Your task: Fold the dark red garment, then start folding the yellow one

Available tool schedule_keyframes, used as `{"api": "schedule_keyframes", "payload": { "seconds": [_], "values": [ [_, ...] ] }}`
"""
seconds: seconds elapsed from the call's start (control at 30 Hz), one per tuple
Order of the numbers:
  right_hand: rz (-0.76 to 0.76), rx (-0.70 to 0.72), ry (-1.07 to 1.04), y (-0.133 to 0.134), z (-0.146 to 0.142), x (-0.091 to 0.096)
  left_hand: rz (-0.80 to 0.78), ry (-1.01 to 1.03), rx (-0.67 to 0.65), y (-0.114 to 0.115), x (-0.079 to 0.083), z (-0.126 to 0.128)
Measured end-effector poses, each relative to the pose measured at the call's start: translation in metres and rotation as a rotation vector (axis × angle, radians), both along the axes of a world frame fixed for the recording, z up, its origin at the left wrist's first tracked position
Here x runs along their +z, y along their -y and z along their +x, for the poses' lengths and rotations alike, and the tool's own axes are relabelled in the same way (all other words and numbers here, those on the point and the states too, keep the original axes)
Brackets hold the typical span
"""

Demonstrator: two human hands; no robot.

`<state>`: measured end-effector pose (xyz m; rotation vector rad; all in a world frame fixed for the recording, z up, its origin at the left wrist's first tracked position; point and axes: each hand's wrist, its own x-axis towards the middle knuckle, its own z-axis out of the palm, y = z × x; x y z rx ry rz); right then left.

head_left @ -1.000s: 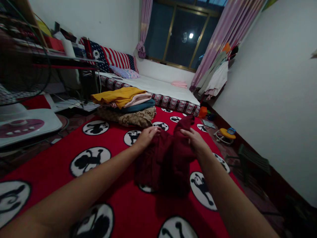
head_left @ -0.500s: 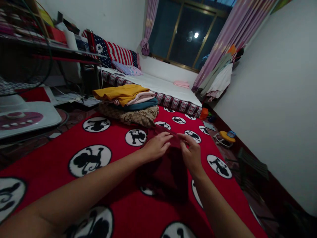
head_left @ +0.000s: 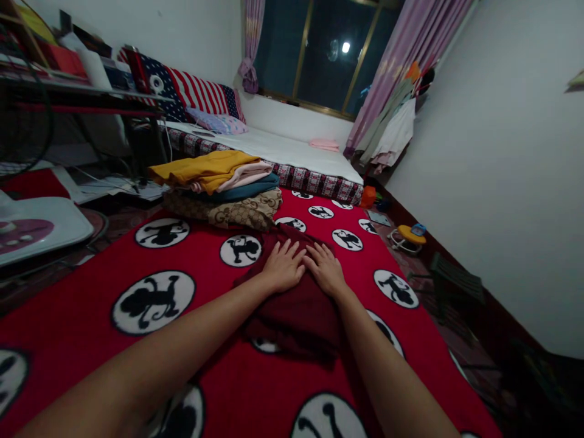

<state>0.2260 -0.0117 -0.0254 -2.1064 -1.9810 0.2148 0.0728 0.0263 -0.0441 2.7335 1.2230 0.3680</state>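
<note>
A dark maroon garment (head_left: 296,319) lies on the red blanket (head_left: 219,377), which is printed with black monkey figures in white circles. My left hand (head_left: 285,266) rests flat on the upper part of the garment, fingers spread. Beside it, almost touching, my right hand (head_left: 325,267) also lies flat with its fingers apart. Just beyond the garment stands a stack of folded clothes: a mustard-yellow piece (head_left: 205,170) on top, then a pale pink one (head_left: 249,175), a teal one (head_left: 246,188) and a brown patterned one (head_left: 228,210).
A second bed (head_left: 292,152) stands under the window, with a patterned pillow (head_left: 219,120) on it. To the left are a cluttered desk (head_left: 82,97) and a white plastic seat (head_left: 50,222). Along the right wall stand a yellow stool (head_left: 411,235) and a dark folding chair (head_left: 456,277).
Both hands have gone from pinching the garment's far edge to lying flat on it, and the cloth is now lower and flatter. The camera view has shifted slightly.
</note>
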Motion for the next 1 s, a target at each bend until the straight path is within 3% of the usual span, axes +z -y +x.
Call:
{"api": "schedule_keyframes", "payload": {
  "seconds": [0.17,0.3,0.4,0.5,0.6,0.73,0.83,1.0],
  "values": [
    [0.016,0.095,0.001,0.03,0.004,0.009,-0.18,-0.073,-0.292,0.008,0.015,-0.038],
    [0.178,0.226,-0.074,0.08,-0.001,0.027,-0.349,-0.025,-0.502,0.023,0.031,-0.089],
    [0.215,0.354,-0.094,0.114,-0.013,0.036,-0.352,0.1,-0.583,0.036,0.039,-0.114],
    [0.149,0.439,0.021,0.128,-0.024,0.034,-0.222,0.156,-0.583,0.048,0.041,-0.118],
    [0.088,0.437,0.121,0.127,-0.029,0.033,-0.086,0.106,-0.534,0.061,0.043,-0.108],
    [-0.023,0.456,-0.007,0.127,-0.021,0.043,-0.098,0.041,-0.558,0.077,0.051,-0.101],
    [-0.043,0.341,-0.189,0.126,-0.003,0.041,-0.126,0.008,-0.584,0.081,0.057,-0.106],
    [0.275,-0.077,-0.429,0.098,0.032,0.012,0.001,-0.042,-0.454,0.085,0.053,-0.105]
  ]
}}
